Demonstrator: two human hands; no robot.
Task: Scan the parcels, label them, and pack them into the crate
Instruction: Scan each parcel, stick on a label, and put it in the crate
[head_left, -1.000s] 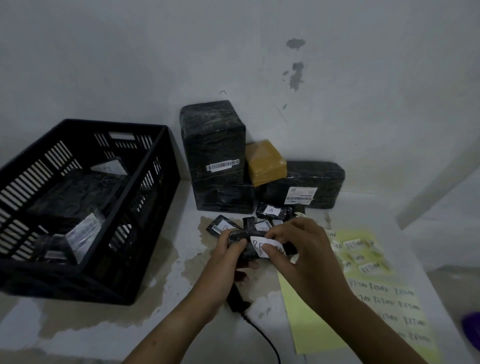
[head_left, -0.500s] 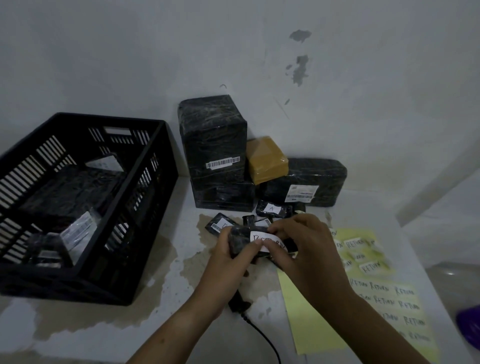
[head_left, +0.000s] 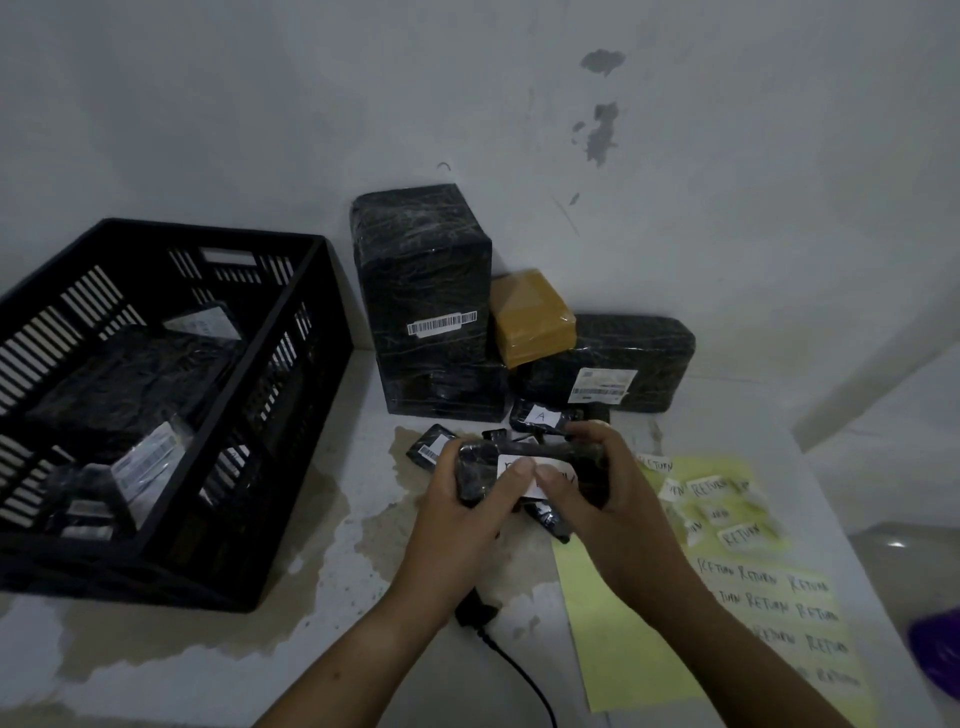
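L hand (head_left: 457, 514) and R hand (head_left: 613, 499) both gripped a small black parcel (head_left: 475, 470) over the table (head_left: 322, 623), fingers curled round it, thumbs pressing its white label (head_left: 511, 461). Crate (head_left: 280, 405) sat to the left w/ parcels (head_left: 130, 384) inside; yellow label sheet (head_left: 623, 649) lay at right

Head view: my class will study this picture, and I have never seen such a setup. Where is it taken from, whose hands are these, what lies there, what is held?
One camera worn on a person's head looks down at their bare hands. The left hand and right hand both grip a small black parcel, thumbs on its white label. On the table are a black crate holding wrapped parcels, more parcels by the wall, and a yellow sheet of RETURN labels.
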